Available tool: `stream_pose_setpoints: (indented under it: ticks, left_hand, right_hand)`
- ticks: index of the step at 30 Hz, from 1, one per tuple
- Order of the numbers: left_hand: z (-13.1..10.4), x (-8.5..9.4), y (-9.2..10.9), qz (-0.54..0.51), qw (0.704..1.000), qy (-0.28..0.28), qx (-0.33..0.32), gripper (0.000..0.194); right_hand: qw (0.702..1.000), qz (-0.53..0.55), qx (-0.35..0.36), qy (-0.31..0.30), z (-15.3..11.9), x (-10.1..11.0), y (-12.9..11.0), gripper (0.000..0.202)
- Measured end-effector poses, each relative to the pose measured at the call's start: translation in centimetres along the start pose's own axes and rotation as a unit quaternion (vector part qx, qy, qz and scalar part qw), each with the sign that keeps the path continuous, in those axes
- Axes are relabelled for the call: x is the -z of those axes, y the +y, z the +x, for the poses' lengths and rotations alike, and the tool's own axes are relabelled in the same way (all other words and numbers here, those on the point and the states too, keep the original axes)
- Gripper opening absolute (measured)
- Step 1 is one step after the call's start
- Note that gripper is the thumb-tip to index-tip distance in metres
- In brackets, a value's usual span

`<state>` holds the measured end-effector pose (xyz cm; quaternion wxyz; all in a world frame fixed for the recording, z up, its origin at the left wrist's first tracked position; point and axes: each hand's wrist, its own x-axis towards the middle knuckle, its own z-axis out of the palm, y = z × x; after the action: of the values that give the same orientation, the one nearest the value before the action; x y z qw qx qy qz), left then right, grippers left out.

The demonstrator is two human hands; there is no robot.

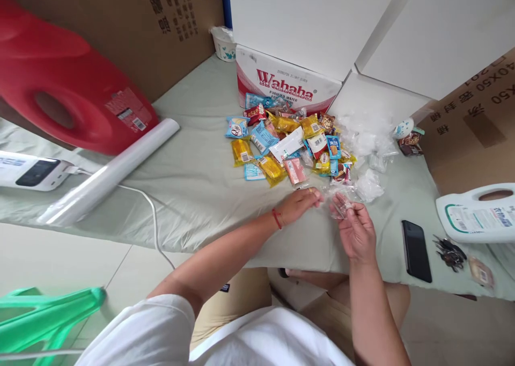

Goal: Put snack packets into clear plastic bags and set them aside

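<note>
Clear plastic (339, 207) is pinched in your right grip (349, 209); I cannot tell whether your left grip (317, 196) holds any. Wrapped packets (263, 138) lie loose beyond.

There are one phone (417, 250), one red jug (76, 76), one white bottle (478, 213), one plastic roll (110, 170) and one green stool (52, 312), but two paper cups (225, 46) and two brown cartons (177, 38). Yellow packets (241, 152) number at least four (overlaps hide the total, and clear wrappers (368, 186) are too tangled).
</note>
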<state>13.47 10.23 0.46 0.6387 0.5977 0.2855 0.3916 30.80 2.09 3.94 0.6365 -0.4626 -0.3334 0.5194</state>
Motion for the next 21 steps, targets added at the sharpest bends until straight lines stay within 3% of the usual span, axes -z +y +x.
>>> stream_pose_setpoints:
  ticks: [2, 4, 9, 14, 18, 21]
  left_hand:
    - [-0.1, -0.3, 0.1, 0.000, 1.000, 0.005, 0.027, 0.040]
    - [0.1, -0.3, 0.1, -0.030, 0.997, 0.052, 0.045, 0.042]
    - [0.6, 0.2, 0.2, -0.199, 0.964, 0.137, 0.106, 0.044]
    - [0.3, 0.5, 0.7, -0.219, 0.952, 0.056, 0.207, 0.055]
    - [0.3, 1.2, 0.8, -0.266, 0.947, -0.002, 0.179, 0.056]
    - [0.6, 1.8, 0.7, -0.266, 0.952, 0.003, 0.153, 0.055]
  right_hand:
    - [0.999, -0.018, 0.001, -0.028, 0.0, -0.9, 0.1, 0.019]
    - [0.999, -0.010, -0.007, -0.039, 0.0, -1.6, 0.1, 0.018]
    - [0.996, 0.080, -0.023, -0.005, -0.4, -1.0, -0.7, 0.016]
    - [0.987, 0.150, -0.037, 0.033, -0.4, 0.6, -1.0, 0.023]
    - [0.978, 0.202, -0.037, 0.050, 0.1, 1.0, -0.7, 0.023]
    - [0.970, 0.236, -0.032, 0.055, 0.5, 1.4, -0.8, 0.018]
